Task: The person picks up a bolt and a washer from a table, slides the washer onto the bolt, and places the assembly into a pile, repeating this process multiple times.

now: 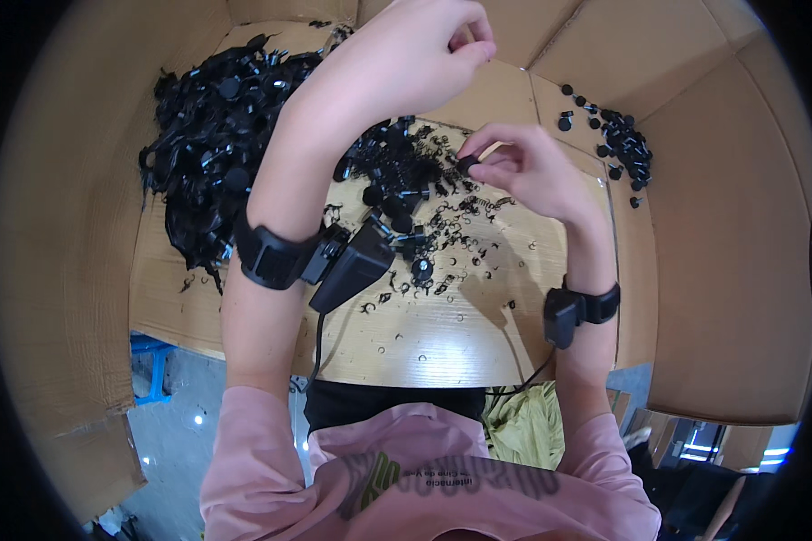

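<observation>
right hand (537,169): 1 black knob (466,165) pinched | left hand (429,54): fingers curled

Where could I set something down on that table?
Mostly along the near edge of the table, below the scattered black curls, where only a few stray bits lie. A cardboard strip right of the right forearm, nearer than the small heap of black knobs, looks bare too. Crowded: the left, under the big black pile, and the middle, among loose parts.

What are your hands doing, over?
Right hand pinching small round black knob. Left hand partly curled, contents unclear. Curly black scraps scattered on pale wooden table.
</observation>
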Tool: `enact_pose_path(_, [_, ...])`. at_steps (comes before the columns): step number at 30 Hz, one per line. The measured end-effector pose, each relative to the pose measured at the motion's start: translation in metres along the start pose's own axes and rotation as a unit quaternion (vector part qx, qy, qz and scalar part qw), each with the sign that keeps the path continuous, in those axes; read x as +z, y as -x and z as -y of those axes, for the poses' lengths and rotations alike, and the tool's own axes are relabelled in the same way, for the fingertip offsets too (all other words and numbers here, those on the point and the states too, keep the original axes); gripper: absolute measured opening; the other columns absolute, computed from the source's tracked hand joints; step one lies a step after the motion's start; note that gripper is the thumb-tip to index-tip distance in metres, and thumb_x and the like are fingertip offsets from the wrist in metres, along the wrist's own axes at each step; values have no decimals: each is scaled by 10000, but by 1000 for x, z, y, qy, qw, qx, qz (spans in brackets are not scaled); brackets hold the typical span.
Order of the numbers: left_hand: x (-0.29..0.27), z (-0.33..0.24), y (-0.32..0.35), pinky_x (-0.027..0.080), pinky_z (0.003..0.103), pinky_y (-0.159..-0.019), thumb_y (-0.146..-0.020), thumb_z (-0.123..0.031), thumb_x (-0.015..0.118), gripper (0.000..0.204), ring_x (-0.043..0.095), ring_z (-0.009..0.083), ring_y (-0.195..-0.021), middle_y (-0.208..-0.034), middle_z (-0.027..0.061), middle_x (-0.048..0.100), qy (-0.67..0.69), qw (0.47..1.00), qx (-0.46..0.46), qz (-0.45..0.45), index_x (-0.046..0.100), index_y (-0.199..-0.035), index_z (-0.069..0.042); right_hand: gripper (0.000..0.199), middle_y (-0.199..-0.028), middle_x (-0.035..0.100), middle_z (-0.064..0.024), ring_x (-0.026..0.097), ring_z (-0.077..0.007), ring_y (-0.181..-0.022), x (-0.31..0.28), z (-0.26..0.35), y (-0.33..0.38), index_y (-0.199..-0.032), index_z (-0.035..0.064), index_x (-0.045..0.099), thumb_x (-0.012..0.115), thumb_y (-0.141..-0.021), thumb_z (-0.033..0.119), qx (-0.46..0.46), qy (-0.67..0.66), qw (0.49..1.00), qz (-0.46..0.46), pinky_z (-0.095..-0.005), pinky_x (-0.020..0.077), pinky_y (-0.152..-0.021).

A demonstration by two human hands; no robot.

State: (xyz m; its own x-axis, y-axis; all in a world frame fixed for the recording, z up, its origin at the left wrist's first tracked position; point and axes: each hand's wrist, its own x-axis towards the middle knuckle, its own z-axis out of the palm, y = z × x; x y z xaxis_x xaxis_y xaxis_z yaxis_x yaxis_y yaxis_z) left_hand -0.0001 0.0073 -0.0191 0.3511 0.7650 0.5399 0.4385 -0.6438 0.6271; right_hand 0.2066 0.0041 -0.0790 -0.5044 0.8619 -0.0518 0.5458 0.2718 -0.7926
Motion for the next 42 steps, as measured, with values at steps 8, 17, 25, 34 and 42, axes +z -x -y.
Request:
enact_pose_path(8, [13, -3, -3, 478, 214, -669, -921, -214, 574, 227, 571, 80, -724, -793, 15, 610, 196, 967, -15, 160, 599, -1025, -13, 260, -979, 638, -65, 598, -105, -841, -29, 54, 47, -1008, -30, 627, 720, -766, -10, -183, -124, 962, -163, -237, 498, -788])
enact_pose_path(17, [8, -46, 4, 499, 228, -775, -815, -43, 684, 236, 620, 106, -852, -918, 67, 645, 318, 943, -15, 94, 598, -1026, 23, 340, -1056, 591, -114, 576, -171, -989, -28, 75, 67, -1015, -60, 596, 711, -700, -118, -275, 3, 905, -325, -289, 460, -886])
enact_pose_path(25, [2, -67, 11, 504, 235, -760, -785, 18, 667, 214, 620, 113, -855, -945, 98, 643, 355, 933, -34, 52, 606, -990, 29, 376, -1079, 572, -153, 583, -208, -1016, -29, 78, 72, -1047, -73, 595, 708, -693, -128, -358, 26, 875, -324, -309, 500, -882])
enact_pose_path(34, [9, -58, 10, 508, 242, -719, -803, 38, 631, 174, 617, 129, -808, -925, 111, 643, 432, 900, 1, 58, 604, -975, 35, 355, -1093, 554, -158, 602, -213, -980, -31, 84, 79, -1082, -85, 593, 675, -738, -120, -351, -46, 889, -292, -308, 514, -872])
enact_pose_path(42, [8, -59, 8, 510, 260, -776, -848, 12, 602, 223, 632, 146, -889, -1011, 139, 646, 347, 937, 42, -20, 602, -1067, 49, 325, -1081, 549, -140, 614, -200, -954, -31, 89, 87, -1098, -90, 586, 644, -778, -100, -273, -127, 920, -252, -291, 520, -835])
